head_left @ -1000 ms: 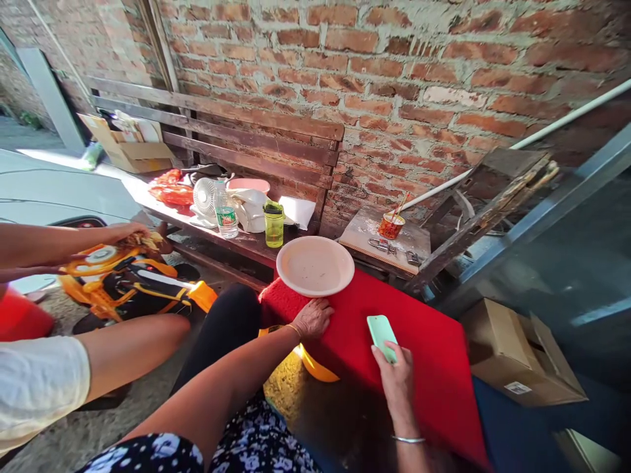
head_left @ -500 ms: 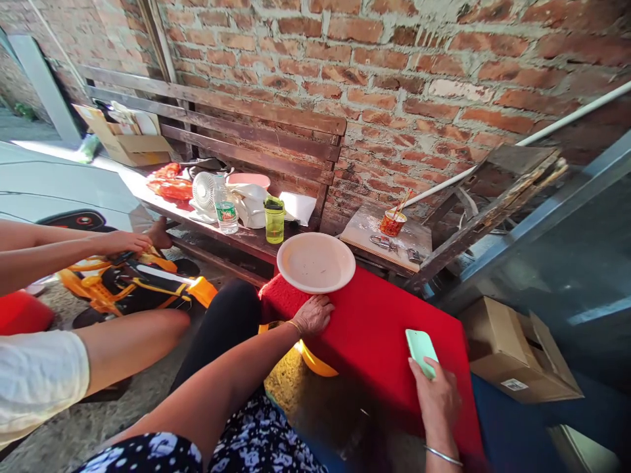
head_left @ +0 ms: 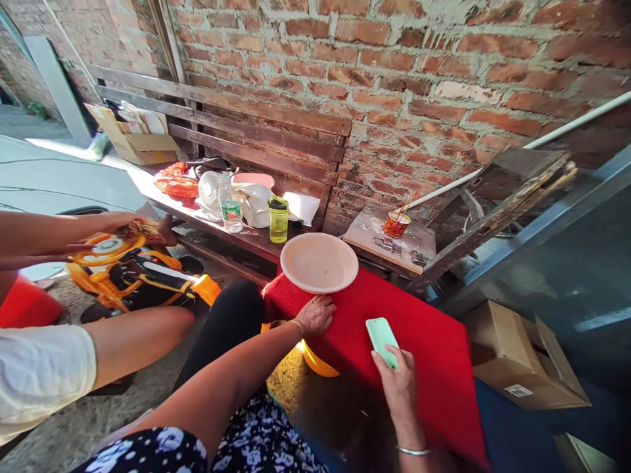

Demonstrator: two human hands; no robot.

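Observation:
My right hand (head_left: pixel 400 378) grips a mint-green phone (head_left: pixel 382 338), thumb and fingers on its lower end, over the red-covered table (head_left: pixel 434 355). A silver bangle is on that wrist. My left hand (head_left: pixel 318 315) lies on the table's near edge, just in front of a pale pink basin (head_left: pixel 319 263). It holds nothing visible, and its fingers are loosely bent on the red cloth. The basin stands on the table's far left corner with a few small dark specks in it. Beneath my left arm, part of a yellow container (head_left: pixel 315 358) shows below the table edge.
On the wooden bench (head_left: pixel 256 243) stand a yellow-green bottle (head_left: pixel 279 220), a water bottle (head_left: pixel 231 211) and a white fan (head_left: pixel 210 188). A stool (head_left: pixel 365 236) holds a noodle cup (head_left: pixel 396 224) and padlocks. Another person's hands are at left by a black-and-orange toy vehicle (head_left: pixel 148 279). Right: cardboard box (head_left: pixel 503 345).
My right hand has moved left over the red cloth with the phone. My left hand stays at the table edge. The other person's hand has shifted left over the toy vehicle.

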